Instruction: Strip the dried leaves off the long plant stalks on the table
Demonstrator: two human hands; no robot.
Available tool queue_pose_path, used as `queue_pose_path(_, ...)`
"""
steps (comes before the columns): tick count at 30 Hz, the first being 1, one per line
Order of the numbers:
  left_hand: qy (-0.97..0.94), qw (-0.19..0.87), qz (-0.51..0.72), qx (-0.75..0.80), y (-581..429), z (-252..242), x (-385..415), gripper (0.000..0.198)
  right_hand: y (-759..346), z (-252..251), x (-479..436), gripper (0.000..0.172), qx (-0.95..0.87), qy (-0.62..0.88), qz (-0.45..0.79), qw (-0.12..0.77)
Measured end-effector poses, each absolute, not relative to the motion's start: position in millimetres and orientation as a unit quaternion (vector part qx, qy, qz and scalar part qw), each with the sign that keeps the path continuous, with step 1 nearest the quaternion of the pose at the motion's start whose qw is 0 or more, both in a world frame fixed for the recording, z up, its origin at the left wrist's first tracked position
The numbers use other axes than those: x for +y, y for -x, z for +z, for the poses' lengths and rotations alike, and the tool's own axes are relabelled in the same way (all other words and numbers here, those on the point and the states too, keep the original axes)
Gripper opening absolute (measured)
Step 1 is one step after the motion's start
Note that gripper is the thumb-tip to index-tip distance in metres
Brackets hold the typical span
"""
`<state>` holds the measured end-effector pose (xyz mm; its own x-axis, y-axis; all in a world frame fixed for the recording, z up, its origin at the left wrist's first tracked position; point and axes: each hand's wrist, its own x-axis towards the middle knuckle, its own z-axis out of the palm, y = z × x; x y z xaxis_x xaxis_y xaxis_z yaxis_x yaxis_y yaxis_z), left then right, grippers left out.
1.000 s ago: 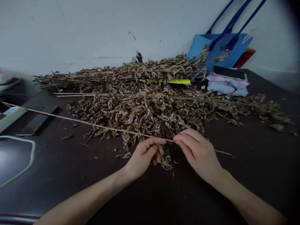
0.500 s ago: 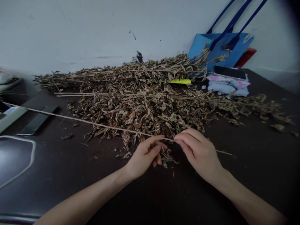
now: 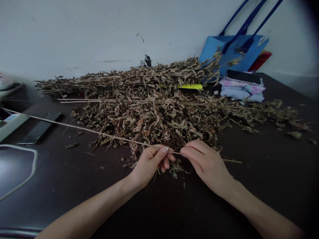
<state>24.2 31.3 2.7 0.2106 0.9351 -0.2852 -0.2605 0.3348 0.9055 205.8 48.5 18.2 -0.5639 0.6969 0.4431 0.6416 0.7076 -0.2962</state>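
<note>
A long, thin, bare dried plant stem (image 3: 99,132) slants from the far left down to the right, across the front of a heap of dried leaves (image 3: 154,116). My left hand (image 3: 152,162) pinches it between thumb and fingers. A short way to the right, my right hand (image 3: 206,162) grips the same stem with its fingertips. The stem's cut end sticks out beyond the right hand. Just below the fingers, a few loose leaf bits (image 3: 176,168) lie at the heap's near edge.
Behind the heap lies a bundle of dried leafy stems (image 3: 99,79) along the wall. A blue bag (image 3: 239,49) stands at the back right, near a phone (image 3: 243,77) on folded cloth (image 3: 243,90). On the left are a dark flat device (image 3: 40,128) and a white cable (image 3: 35,162).
My left thumb has closed down on the stem, where the fingers were looser before. Both hands and the stem have shifted slightly left, and the right hand sits a little lower.
</note>
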Motion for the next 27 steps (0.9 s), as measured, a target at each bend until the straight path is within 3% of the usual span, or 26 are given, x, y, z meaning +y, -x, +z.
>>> queue_pose_path(14, -0.406, 0.658, 0.444, 0.452, -26.7, 5.3, 28.6, 0.025, -207.6, 19.0, 49.1, 0.021, -0.837, 0.435, 0.238, 0.233)
queue_pose_path(27, -0.404, 0.645, 0.454, 0.463, -26.5, 4.1, 28.3, 0.025, -211.0, 21.4, 47.9, 0.026, -0.905, 0.357, 0.108, 0.204)
